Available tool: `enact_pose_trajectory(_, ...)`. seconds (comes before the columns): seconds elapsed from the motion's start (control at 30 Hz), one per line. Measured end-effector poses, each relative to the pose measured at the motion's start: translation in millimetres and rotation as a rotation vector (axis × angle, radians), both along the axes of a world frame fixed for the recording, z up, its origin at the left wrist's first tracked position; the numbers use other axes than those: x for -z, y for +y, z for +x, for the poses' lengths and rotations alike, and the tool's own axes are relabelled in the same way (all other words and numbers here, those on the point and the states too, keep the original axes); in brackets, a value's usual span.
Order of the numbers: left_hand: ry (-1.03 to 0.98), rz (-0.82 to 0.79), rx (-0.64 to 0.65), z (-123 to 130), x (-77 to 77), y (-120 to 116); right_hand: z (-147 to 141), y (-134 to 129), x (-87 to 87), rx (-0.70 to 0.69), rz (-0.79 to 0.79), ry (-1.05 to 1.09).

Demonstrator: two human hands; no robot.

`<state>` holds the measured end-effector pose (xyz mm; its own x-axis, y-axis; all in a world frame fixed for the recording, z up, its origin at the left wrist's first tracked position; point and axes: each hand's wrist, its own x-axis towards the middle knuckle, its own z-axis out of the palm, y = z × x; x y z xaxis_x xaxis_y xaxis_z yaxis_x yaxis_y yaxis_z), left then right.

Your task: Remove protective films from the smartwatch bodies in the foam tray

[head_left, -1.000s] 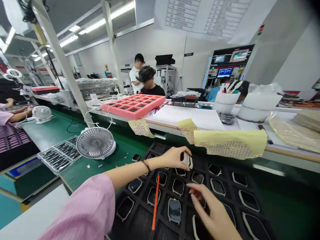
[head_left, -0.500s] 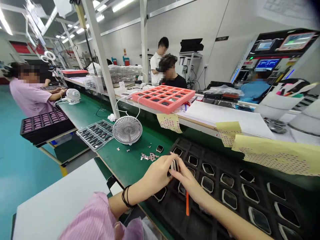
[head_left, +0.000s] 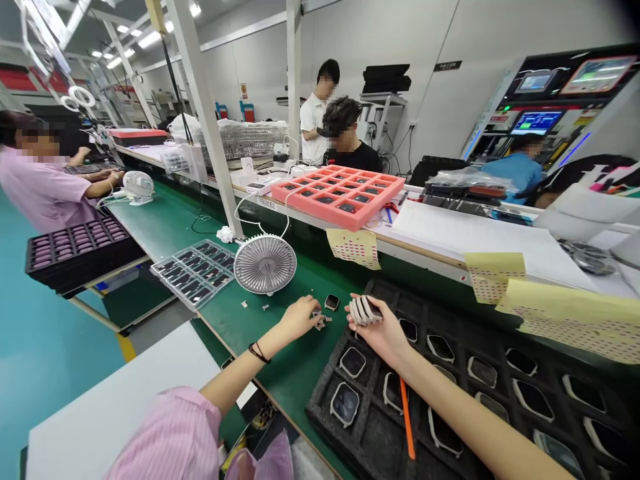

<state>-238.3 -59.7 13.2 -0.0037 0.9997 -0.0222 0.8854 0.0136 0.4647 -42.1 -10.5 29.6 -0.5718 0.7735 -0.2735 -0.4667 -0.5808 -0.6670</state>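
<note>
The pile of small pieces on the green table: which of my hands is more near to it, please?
Left. Your left hand has its fingertips right at the pile of small pieces; your right hand is off to its right, holding a stack of watch cases.

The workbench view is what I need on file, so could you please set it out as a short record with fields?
Left hand: at small pieces on the green bench
Right hand: holding a stack of watch cases
Between hands: a lone watch case
Black tray: more cases in compartments, orange stick lying across
Beyond left hand: round fan
Raised shelf: pink compartment tray
</note>
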Motion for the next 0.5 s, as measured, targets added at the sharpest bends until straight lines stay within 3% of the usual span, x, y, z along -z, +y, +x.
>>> enact_pose_trajectory(0.1, 0.021, -0.046, -0.005, 3.4, 27.2, 12.7, 1.7, 1.3, 0.6, 0.008, -0.034, 0.036)
enact_pose_trajectory(0.23, -0.001, -0.084, -0.031, 7.1, 38.1, 25.8, 3.0, 1.5, -5.9, 0.000, -0.056, 0.066)
enact_pose_trajectory(0.4, -0.068, -0.078, -0.027, 2.3, 22.0, 33.7, 4.5, 1.2, -12.5, -0.013, -0.078, 0.064)
enact_pose_trajectory(0.5, -0.200, 0.151, 0.027, 3.3, -1.6, 24.2, 5.4, -0.9, -14.2, -0.032, -0.075, 0.027)
